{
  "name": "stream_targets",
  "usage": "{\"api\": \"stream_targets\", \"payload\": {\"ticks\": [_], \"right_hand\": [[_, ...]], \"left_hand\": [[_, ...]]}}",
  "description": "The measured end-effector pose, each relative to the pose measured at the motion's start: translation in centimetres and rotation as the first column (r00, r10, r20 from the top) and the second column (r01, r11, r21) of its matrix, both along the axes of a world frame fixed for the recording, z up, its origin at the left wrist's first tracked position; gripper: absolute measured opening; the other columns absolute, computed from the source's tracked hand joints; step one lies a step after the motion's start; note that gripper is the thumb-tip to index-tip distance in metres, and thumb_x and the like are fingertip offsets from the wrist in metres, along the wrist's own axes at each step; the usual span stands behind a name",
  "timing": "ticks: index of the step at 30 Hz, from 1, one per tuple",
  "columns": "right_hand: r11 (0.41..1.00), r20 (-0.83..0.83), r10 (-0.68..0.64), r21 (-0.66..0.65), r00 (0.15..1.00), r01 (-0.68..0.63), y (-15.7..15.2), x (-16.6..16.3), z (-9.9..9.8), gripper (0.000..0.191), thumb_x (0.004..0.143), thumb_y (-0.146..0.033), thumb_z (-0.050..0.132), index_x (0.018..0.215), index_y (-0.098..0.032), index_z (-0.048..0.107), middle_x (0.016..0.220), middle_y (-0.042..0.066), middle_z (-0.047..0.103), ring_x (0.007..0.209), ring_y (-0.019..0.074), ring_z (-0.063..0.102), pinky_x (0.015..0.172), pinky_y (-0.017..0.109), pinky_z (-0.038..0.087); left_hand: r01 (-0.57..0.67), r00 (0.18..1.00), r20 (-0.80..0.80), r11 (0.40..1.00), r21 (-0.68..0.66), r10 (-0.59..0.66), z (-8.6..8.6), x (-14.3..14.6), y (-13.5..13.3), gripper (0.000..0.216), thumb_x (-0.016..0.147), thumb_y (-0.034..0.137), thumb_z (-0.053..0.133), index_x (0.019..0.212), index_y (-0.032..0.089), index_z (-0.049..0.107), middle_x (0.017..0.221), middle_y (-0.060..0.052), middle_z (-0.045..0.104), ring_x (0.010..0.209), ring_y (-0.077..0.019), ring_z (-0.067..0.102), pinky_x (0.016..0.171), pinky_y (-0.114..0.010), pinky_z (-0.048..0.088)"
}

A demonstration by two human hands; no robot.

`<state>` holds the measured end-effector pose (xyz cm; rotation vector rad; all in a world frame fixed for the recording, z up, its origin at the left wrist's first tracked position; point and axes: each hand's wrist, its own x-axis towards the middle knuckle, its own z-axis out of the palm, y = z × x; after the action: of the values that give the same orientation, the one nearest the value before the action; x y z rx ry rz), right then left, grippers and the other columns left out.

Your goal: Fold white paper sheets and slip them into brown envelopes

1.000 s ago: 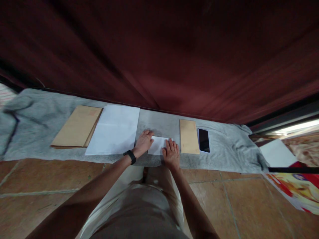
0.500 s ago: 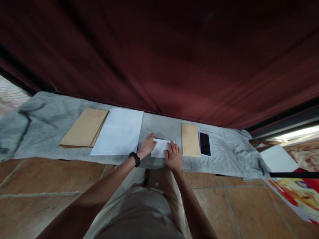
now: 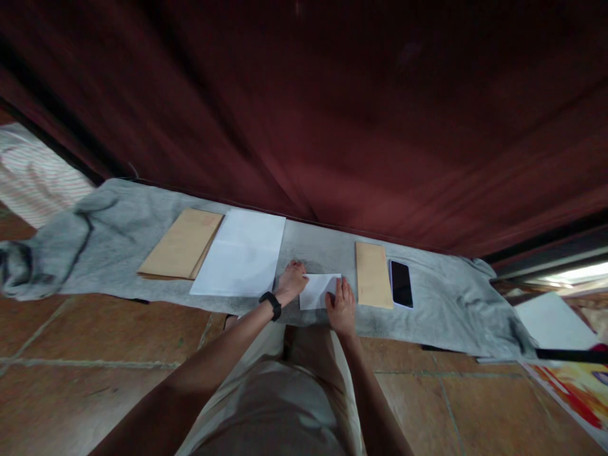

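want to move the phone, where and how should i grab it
Best pinch the phone across its long edges, probably from above and the right: it lies flat, with a brown envelope close on its left and gray cloth on its right.

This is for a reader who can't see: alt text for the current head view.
A left hand and right hand touch a small white paper on gray cloth. At left lie a large white sheet and brown envelopes; at right, a narrower brown envelope and phone.

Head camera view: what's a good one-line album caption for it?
Left hand and right hand on a small white paper, between a larger white sheet and a brown envelope, on grey cloth.
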<state>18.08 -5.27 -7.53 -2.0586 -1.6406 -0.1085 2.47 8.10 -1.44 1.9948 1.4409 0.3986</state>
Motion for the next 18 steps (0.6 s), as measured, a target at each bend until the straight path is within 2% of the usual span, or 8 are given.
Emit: {"api": "stream_targets", "payload": {"ticks": [5,7,9,11,13,15,17,18], "right_hand": [[0.998,-0.134,0.040,0.059,0.990,-0.032,0.2,0.5,0.3,0.060,0.100,-0.041,0.040,0.151,-0.009,0.037,0.148,0.023,0.050,0.138,0.0319,0.044,0.109,0.055,0.041],[0.999,-0.260,0.019,0.053,0.966,-0.005,0.3,0.8,1.0,0.065,0.098,-0.045,0.043,0.150,-0.007,0.039,0.140,0.024,0.056,0.128,0.0317,0.053,0.106,0.054,0.044],[0.999,-0.444,-0.016,0.027,0.896,0.031,0.5,1.3,2.0,0.069,0.094,-0.051,0.047,0.149,-0.009,0.042,0.130,0.021,0.064,0.114,0.0289,0.062,0.100,0.048,0.048],[1.000,-0.661,-0.027,-0.008,0.750,0.029,0.6,1.9,3.0,0.068,0.088,-0.056,0.055,0.143,-0.016,0.051,0.120,0.014,0.069,0.100,0.0248,0.066,0.090,0.040,0.053],[0.999,-0.843,-0.021,-0.037,0.538,-0.019,0.8,2.4,3.7,0.059,0.081,-0.059,0.064,0.124,-0.018,0.066,0.106,0.009,0.074,0.088,0.0231,0.068,0.080,0.035,0.055],[0.997,-0.939,-0.053,-0.070,0.340,-0.038,0.8,2.7,3.9,0.052,0.073,-0.059,0.072,0.102,-0.017,0.072,0.091,0.008,0.075,0.077,0.0226,0.068,0.072,0.034,0.054],[0.994,-0.969,-0.098,-0.104,0.227,-0.014,0.7,2.7,3.5,0.049,0.067,-0.059,0.077,0.092,-0.017,0.073,0.081,0.006,0.074,0.069,0.0219,0.066,0.068,0.035,0.053],[0.994,-0.971,-0.110,-0.112,0.211,0.004,0.6,2.7,3.2,0.048,0.065,-0.058,0.079,0.090,-0.017,0.073,0.079,0.005,0.074,0.067,0.0214,0.065,0.067,0.034,0.052]], "left_hand": [[0.033,0.986,0.165,0.997,-0.068,-0.021,0.3,0.0,-0.5,0.023,0.075,0.007,0.056,0.093,0.016,0.067,0.095,-0.010,0.071,0.093,-0.0233,0.067,0.087,-0.037,0.051],[0.068,0.965,0.258,0.994,-0.087,-0.043,0.6,-0.2,-0.6,0.024,0.076,0.007,0.057,0.095,0.017,0.066,0.094,-0.006,0.071,0.090,-0.0200,0.067,0.085,-0.033,0.051],[0.110,0.935,0.348,0.989,-0.101,-0.068,1.0,-0.5,-0.6,0.021,0.076,0.009,0.059,0.094,0.018,0.066,0.092,-0.003,0.071,0.088,-0.0177,0.067,0.081,-0.029,0.052],[0.149,0.903,0.420,0.983,-0.111,-0.090,1.4,-1.0,-0.6,0.019,0.077,0.012,0.063,0.094,0.018,0.066,0.089,-0.002,0.071,0.085,-0.0167,0.067,0.078,-0.027,0.052],[0.177,0.876,0.471,0.977,-0.115,-0.103,1.8,-1.5,-0.5,0.019,0.077,0.014,0.065,0.095,0.018,0.066,0.087,-0.001,0.071,0.082,-0.0161,0.067,0.076,-0.026,0.053],[0.192,0.854,0.509,0.974,-0.117,-0.107,2.3,-2.3,-0.3,0.018,0.080,0.017,0.065,0.099,0.018,0.066,0.088,-0.002,0.072,0.083,-0.0162,0.068,0.076,-0.027,0.053],[0.146,0.875,0.476,0.985,-0.087,-0.088,3.1,-3.9,0.4,0.017,0.085,0.023,0.063,0.101,0.018,0.068,0.092,-0.003,0.073,0.085,-0.0167,0.068,0.078,-0.028,0.053],[0.090,0.901,0.429,0.994,-0.054,-0.058,3.5,-5.2,1.0,0.019,0.088,0.026,0.062,0.103,0.018,0.068,0.095,-0.005,0.074,0.088,-0.0176,0.068,0.081,-0.029,0.054]]}}
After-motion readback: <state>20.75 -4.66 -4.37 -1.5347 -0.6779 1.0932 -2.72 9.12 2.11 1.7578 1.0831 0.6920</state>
